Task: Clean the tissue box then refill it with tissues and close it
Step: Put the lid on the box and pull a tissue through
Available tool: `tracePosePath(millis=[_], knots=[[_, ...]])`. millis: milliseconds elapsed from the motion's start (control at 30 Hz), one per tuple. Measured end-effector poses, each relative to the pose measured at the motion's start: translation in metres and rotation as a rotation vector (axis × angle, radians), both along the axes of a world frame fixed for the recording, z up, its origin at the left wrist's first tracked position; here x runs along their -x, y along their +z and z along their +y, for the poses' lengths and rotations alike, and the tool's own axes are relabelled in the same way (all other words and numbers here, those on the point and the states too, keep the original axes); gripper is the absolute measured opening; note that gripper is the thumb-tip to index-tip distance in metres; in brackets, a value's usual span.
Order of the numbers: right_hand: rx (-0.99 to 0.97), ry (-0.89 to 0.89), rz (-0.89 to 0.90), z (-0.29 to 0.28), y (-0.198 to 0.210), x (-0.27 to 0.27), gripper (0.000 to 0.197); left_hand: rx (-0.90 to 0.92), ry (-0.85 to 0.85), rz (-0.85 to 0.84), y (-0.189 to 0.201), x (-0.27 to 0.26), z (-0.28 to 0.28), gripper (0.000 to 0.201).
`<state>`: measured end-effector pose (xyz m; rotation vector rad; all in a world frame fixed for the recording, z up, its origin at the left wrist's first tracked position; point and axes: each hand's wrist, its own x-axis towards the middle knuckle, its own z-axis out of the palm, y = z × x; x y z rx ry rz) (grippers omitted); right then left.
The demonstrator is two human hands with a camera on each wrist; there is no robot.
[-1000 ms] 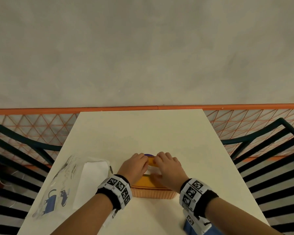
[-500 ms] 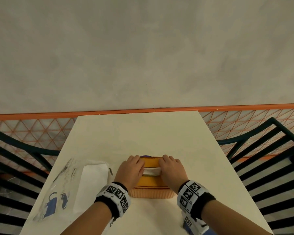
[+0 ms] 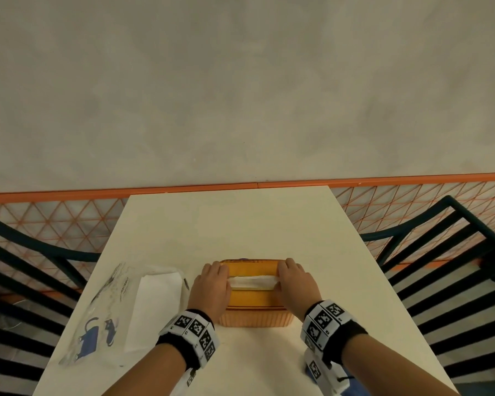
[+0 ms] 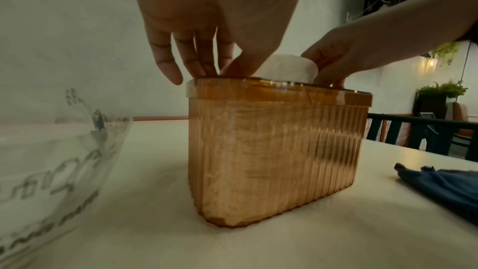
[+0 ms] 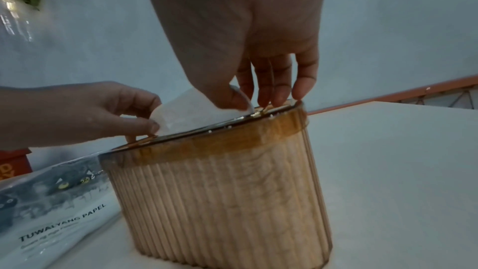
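Both hands have slid apart along the lid of the tissue box (image 3: 255, 298), at the table's (image 3: 240, 224) six o'clock: left hand (image 3: 210, 284) and right hand (image 3: 296, 282) pinch the tissue (image 3: 253, 282) poking through, suggesting refill and closing are nearly finished.

A cream table (image 3: 240, 224) butts against a plain grey wall (image 3: 240, 81) trimmed with an orange rail (image 3: 183, 187) over orange lattice (image 3: 55, 221); dark slatted chairs (image 3: 452, 252) flank the table, potted greenery (image 4: 443, 89) beyond its right side.
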<state>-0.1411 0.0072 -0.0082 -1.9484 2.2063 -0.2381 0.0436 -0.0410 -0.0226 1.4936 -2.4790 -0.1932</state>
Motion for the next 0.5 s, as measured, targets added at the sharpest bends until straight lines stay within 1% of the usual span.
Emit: tracePosePath(millis=[33,67,133,200,233,267,300,367,433,467,500], knots=[[0.0,-0.025,-0.028,-0.0003,0.0004,0.0004,0.024,-0.037,0.044,0.031,0.0027,0.0021,0.0007,0.01],[0.003,-0.048,-0.064,-0.0013,0.0009,0.0011,0.022,-0.076,0.079,0.054,0.0044,0.0047,0.0001,0.01],[0.022,-0.092,-0.155,-0.0045,0.0032,0.0024,0.017,-0.094,0.132,0.121,0.0059,0.0064,-0.002,0.014],[0.049,-0.134,-0.248,-0.0075,0.007,0.0051,0.013,-0.133,0.161,0.202,0.0076,0.0064,-0.0036,0.01],[0.068,-0.143,-0.285,-0.0081,0.0086,0.0064,0.015,-0.152,0.162,0.227,0.0076,0.0058,-0.0041,0.009],[0.075,-0.136,-0.302,-0.0078,0.0098,0.0069,0.021,-0.161,0.15,0.229,0.0074,0.0051,-0.0041,0.008],[0.062,-0.115,-0.292,-0.0063,0.0101,0.0066,0.03,-0.162,0.132,0.22,0.0073,0.004,-0.0033,0.008],[0.004,-0.055,-0.166,-0.0026,0.0079,0.0029,0.042,-0.142,0.082,0.182,0.0041,0.0031,-0.0026,0.012],[-0.027,-0.017,-0.027,-0.0006,0.0028,-0.0012,0.04,-0.131,0.065,0.154,0.0014,0.0036,-0.0039,0.015],[-0.023,-0.022,-0.005,-0.0018,0.001,-0.0012,0.034,-0.132,0.074,0.162,0.0012,0.0044,-0.0051,0.013],[-0.011,-0.041,-0.02,-0.0037,0.0002,0.0001,0.028,-0.141,0.09,0.175,0.0013,0.0044,-0.0064,0.011]])
